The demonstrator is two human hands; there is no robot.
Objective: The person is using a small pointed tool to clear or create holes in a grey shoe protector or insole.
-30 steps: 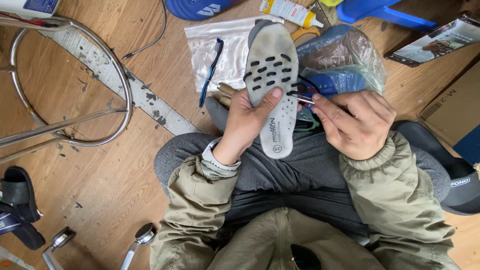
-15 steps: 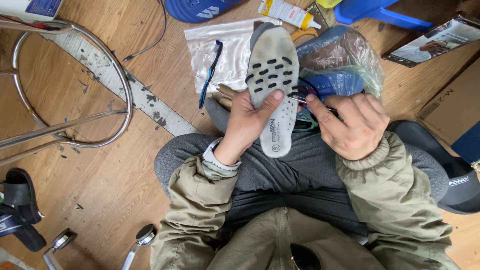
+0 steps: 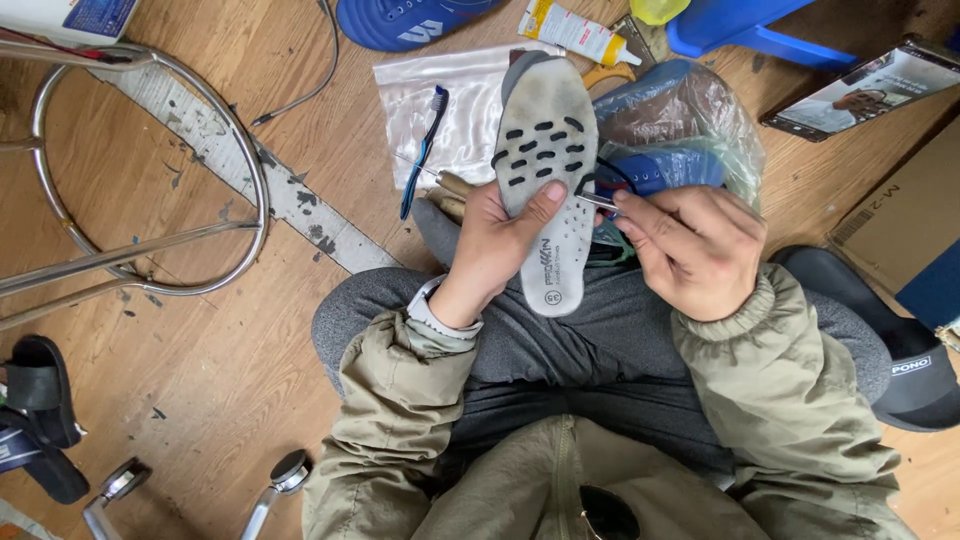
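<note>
My left hand (image 3: 497, 242) grips a grey-white shoe insole (image 3: 548, 170) with dark oval holes, held upright over my lap, thumb across its face. My right hand (image 3: 690, 248) is pinched on a small metal tool (image 3: 598, 200) whose tip touches the insole's right edge, where a dark loop of thread shows. Behind the insole lies a blue shoe wrapped in a clear plastic bag (image 3: 680, 125). Two wooden tool handles (image 3: 450, 190) stick out just left of my left hand.
A blue toothbrush (image 3: 422, 152) lies on a clear plastic sheet (image 3: 450, 105). A glue tube (image 3: 575, 30) and another blue shoe (image 3: 400, 18) sit at the top. A metal stool frame (image 3: 130, 240) stands left, black sandals (image 3: 40, 400) lower left, a cardboard box (image 3: 900, 230) and phone (image 3: 860, 90) right.
My right hand has risen from the lap to the insole's right edge with the small tool. The left hand keeps the insole nearly still.
</note>
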